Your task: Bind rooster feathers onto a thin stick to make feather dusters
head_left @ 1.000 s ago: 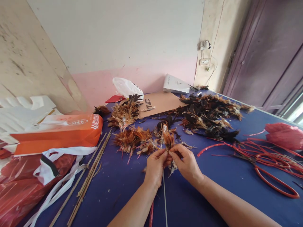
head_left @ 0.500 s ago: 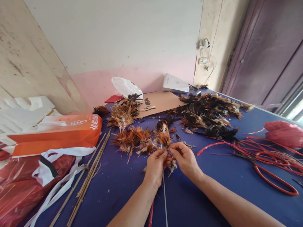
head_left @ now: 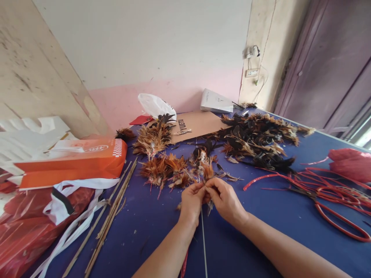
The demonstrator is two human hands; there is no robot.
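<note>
left hand (head_left: pixel 189 202): pinches the base of the feather bunch (head_left: pixel 208 172)
right hand (head_left: pixel 227 197): pinches at the same base, equally near
bunch axis: above mid-table (head_left: pixel 232 243), tips toward the far edge

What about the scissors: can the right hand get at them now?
Likely yes, once the right hand lets go of the feathers: the scissors lie off to its right, red strips about their blades but the near handle uncovered.
</note>
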